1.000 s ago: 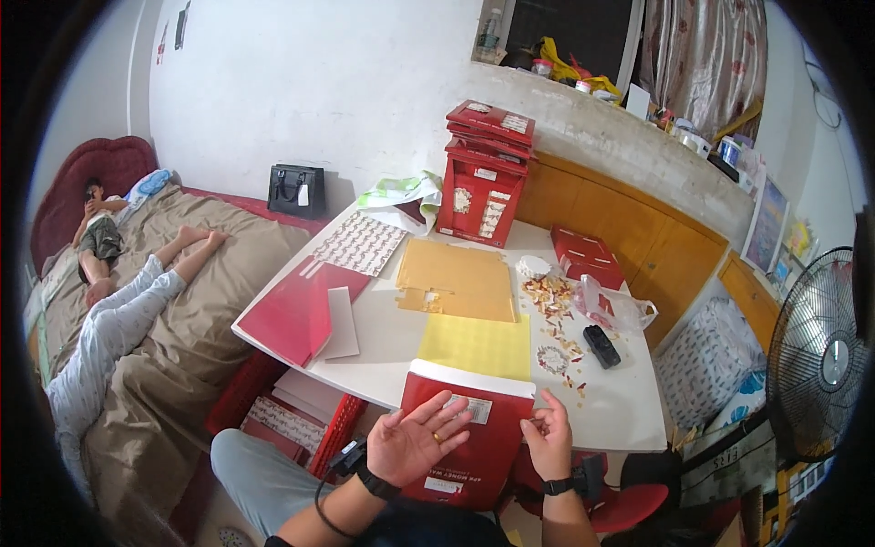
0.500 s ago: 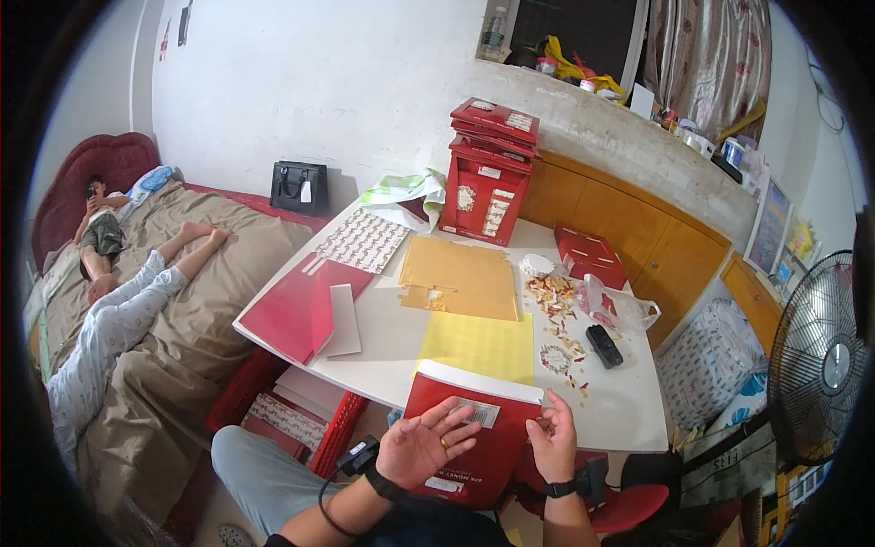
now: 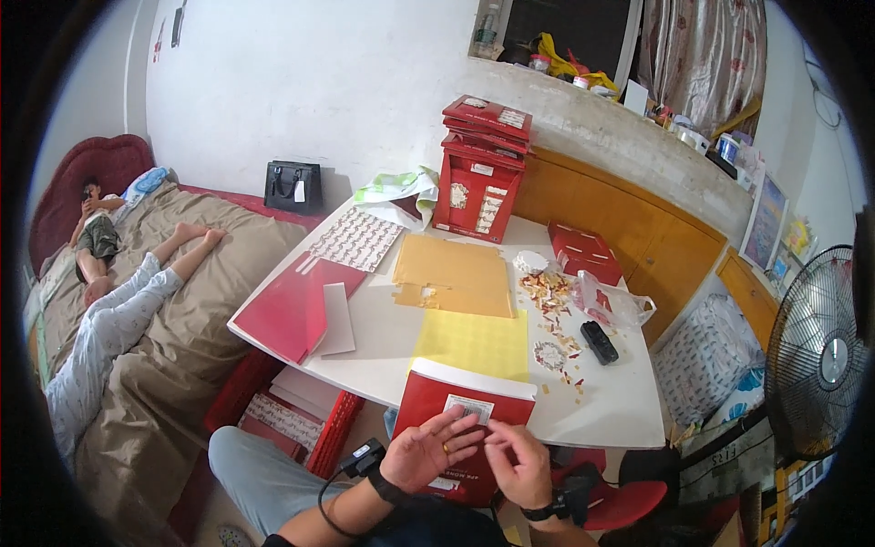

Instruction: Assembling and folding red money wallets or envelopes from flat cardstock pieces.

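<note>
A flat red printed folder or envelope (image 3: pixel 419 398) with a white top flap and a barcode label leans over the table's front edge and my lap. My left hand (image 3: pixel 432 453) is over its middle, palm up, fingers stretched out, holding nothing. Beside it my right hand (image 3: pixel 519 467) is bent inward, thumb and fingers drawn together near the left fingertips; whatever it may hold is too small to make out. A yellow sheet (image 3: pixel 469 342) lies just beyond the folder, with a tan cardboard sheet (image 3: pixel 456 273) behind it.
Small red and cream scraps (image 3: pixel 551 296), a black device (image 3: pixel 599 343) and a plastic bag (image 3: pixel 615 301) lie on the table's right. Stacked red boxes (image 3: pixel 478 187) stand behind. Pink folders (image 3: pixel 292 310) lie left. A fan (image 3: pixel 820 351) stands right; two people rest on the bed (image 3: pixel 196 273).
My right hand has moved left from the folder's right edge to beside my left fingertips, its fingers bending inward. My left hand stays palm up, nearly in place. The view has shifted slightly.
</note>
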`<action>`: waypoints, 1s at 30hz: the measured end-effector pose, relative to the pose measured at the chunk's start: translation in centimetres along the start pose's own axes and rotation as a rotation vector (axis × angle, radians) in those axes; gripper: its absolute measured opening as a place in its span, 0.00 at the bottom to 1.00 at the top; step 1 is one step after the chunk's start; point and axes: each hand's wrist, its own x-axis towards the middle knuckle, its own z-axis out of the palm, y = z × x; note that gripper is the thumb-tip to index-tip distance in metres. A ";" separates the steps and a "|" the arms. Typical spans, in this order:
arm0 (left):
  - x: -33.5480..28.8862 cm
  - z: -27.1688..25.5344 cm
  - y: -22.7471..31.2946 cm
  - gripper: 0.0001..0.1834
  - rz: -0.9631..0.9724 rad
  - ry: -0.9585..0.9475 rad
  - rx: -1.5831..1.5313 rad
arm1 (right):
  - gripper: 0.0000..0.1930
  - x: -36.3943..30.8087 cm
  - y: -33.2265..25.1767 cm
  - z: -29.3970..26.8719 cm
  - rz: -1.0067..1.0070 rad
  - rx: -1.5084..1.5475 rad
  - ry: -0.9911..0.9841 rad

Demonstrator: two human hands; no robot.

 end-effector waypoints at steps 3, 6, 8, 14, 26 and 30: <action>-0.1 0.2 -0.1 0.35 0.003 0.000 0.045 | 0.20 -0.1 -1.3 0.7 0.087 0.215 -0.163; -0.2 0.6 -0.3 0.34 0.005 0.026 0.080 | 0.21 -0.5 -1.0 1.3 0.090 0.258 -0.231; -0.3 0.7 -0.3 0.34 0.008 0.039 0.098 | 0.21 -0.7 -1.1 1.3 0.097 0.260 -0.237; -0.3 0.7 -0.5 0.34 -0.001 0.046 0.138 | 0.22 -0.7 -1.4 1.2 0.136 0.284 -0.265; -0.3 0.2 -0.6 0.34 0.017 -0.001 0.063 | 0.21 -0.8 -1.7 1.2 0.094 0.211 -0.206; -0.3 0.9 -0.6 0.34 -0.015 0.040 0.041 | 0.22 -0.7 -1.2 0.8 0.105 0.191 -0.102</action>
